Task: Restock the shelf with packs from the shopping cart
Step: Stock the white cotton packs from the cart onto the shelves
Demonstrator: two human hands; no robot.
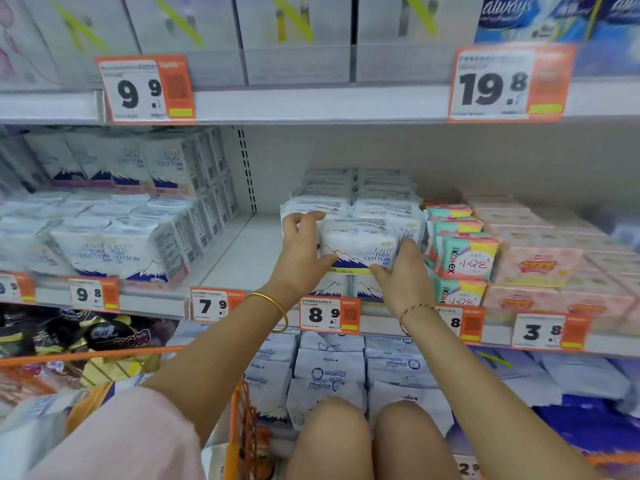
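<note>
A store aisle fills the view: white metal shelves in tiers, each front edge carrying orange-and-white price tags. At far left on the middle shelf [228,258] stand rows of white packs with a blue mountain print [117,251]. Just right of them a bare strip of shelf runs back to the white rear panel, above a tag reading 7.9 [209,305]. Near the lower left, the orange rim of the shopping cart [239,431] shows, with more packs inside it.

The left hand [301,252], a gold bangle at its wrist, grips the left side of a white pack [358,245], fingers curled over its top corner. The right hand [403,275], a thin cord bracelet at its wrist, clasps the pack's right lower corner. The pack sits held between both hands at the front of a stack of like packs [349,199], above a tag reading 8.9 [325,314].

Right of the stack stand teal and pink packs [465,258], then pale pink packs [543,265] farther right. The top shelf holds grey-white boxes [298,32] and blue packs at far right. Below, the lower shelf carries more white packs [329,368].
</note>
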